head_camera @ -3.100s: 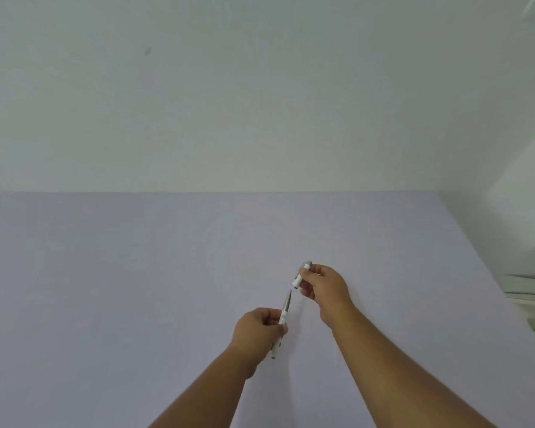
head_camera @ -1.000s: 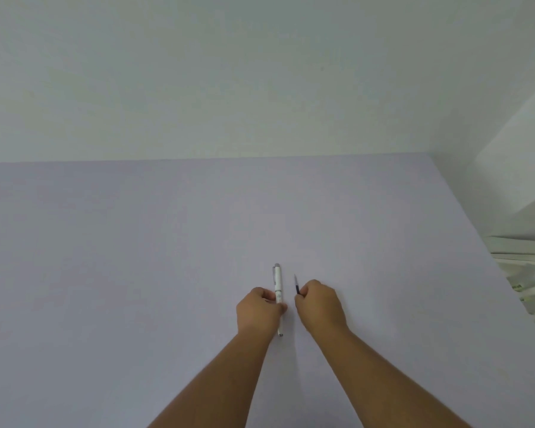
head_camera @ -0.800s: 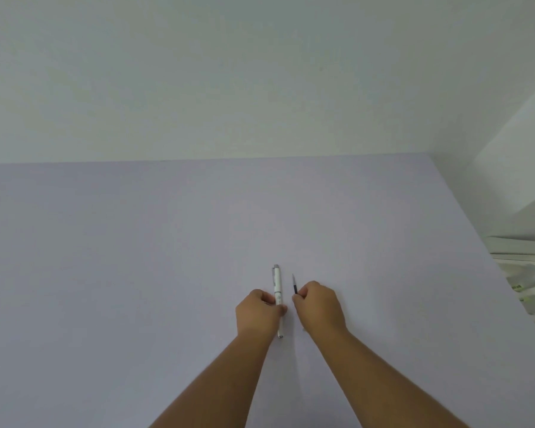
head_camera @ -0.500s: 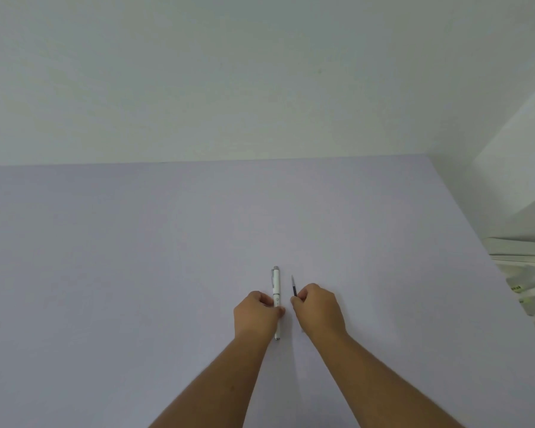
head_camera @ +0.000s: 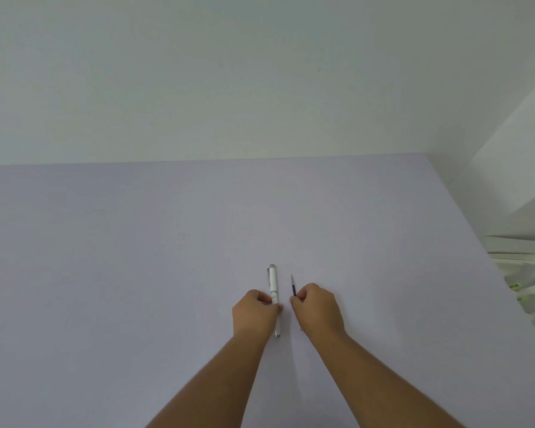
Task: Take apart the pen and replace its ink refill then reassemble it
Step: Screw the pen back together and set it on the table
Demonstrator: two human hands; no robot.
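Note:
A white pen (head_camera: pixel 273 285) with a silver clip end lies lengthwise on the pale lilac table (head_camera: pixel 136 257), its clip end pointing away from me. My left hand (head_camera: pixel 255 315) is closed around its middle, low on the table. Just to the right, my right hand (head_camera: pixel 318 310) pinches a thin dark ink refill (head_camera: pixel 293 285), whose tip sticks out beyond the fingers, parallel to the pen. The rest of the refill is hidden inside the fist.
A white wall rises behind the table's far edge. Past the table's right edge stand white shelves or boxes (head_camera: pixel 525 273) with small items. The table's right edge runs diagonally toward me.
Three seconds ago both hands held the pen up in the air. Since one second ago the hands rest at the table with pen and refill apart, almost still.

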